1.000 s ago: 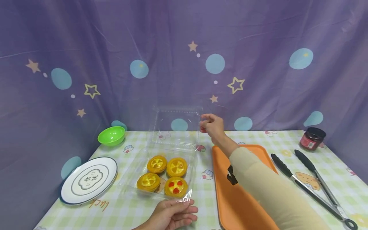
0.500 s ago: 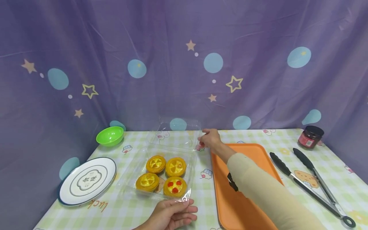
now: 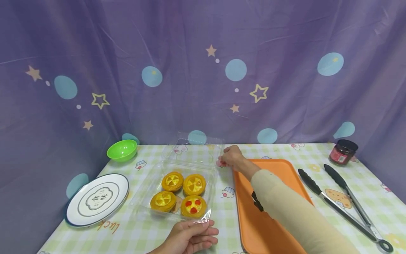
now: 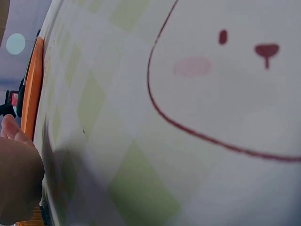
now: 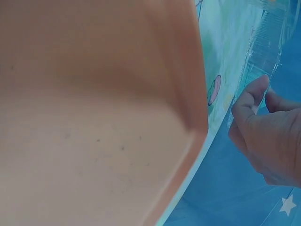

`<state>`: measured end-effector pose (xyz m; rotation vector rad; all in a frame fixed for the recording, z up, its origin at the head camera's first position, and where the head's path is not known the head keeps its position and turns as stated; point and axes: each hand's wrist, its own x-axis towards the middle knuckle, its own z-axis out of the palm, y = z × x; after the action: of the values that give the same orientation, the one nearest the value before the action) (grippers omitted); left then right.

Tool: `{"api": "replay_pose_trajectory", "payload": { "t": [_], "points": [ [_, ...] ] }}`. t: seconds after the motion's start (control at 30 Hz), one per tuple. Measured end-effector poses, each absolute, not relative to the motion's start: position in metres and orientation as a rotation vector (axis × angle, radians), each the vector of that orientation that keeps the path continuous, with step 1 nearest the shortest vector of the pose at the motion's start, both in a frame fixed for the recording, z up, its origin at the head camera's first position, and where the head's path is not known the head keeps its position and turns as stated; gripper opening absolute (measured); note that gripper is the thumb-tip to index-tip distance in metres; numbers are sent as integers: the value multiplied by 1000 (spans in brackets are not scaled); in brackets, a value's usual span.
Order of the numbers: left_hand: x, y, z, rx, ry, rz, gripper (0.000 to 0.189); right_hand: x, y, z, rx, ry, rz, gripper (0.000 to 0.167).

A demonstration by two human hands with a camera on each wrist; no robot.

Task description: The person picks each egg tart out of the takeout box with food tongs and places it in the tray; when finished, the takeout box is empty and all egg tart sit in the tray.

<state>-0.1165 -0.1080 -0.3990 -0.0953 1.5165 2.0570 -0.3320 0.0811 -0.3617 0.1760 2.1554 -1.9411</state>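
A clear plastic clamshell container (image 3: 144, 203) lies open in the middle of the table. Inside it are several egg tarts (image 3: 194, 184); the nearest right one (image 3: 193, 206) has red spots on top. My left hand (image 3: 190, 235) pinches the front right corner of the container between thumb and index finger, the other fingers loosely extended. Only part of the left hand shows in the left wrist view. At the back, my right hand (image 3: 233, 156) pinches the right edge of the raised, tilted-back lid (image 3: 193, 150); in the right wrist view, thumb and fingers meet at the lid's edge.
An orange tray (image 3: 263, 225) lies under my right forearm. Black-tipped tongs (image 3: 345, 208) and a dark-lidded jar (image 3: 342, 152) are to its right. A white plate (image 3: 95, 201) and a green bowl (image 3: 122, 150) stand on the left. A purple curtain hangs behind the table.
My right hand has moved down and slightly back with the lid, which now leans further back and lower. The left hand and the tarts have stayed in place.
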Motion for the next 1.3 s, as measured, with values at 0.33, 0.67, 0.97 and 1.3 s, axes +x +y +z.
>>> {"api": "replay_pose_trajectory", "payload": {
  "t": [0.33, 0.67, 0.97, 1.3],
  "points": [
    [-114, -109, -400, -102, 1560, 2026, 47, -323, 88, -349, 131, 2495, -1742, 54],
    [-111, -112, -400, -17, 1601, 1959, 43, -305, 106, -328, -53, 2701, -1581, 56],
    [-106, -117, -389, 159, 1603, 1859, 42, -284, 132, -316, -243, 2806, -1451, 60],
    [-112, -135, -357, 174, 1569, 1996, 50, -258, 180, -311, -262, 2861, -1410, 69]
  ]
}}
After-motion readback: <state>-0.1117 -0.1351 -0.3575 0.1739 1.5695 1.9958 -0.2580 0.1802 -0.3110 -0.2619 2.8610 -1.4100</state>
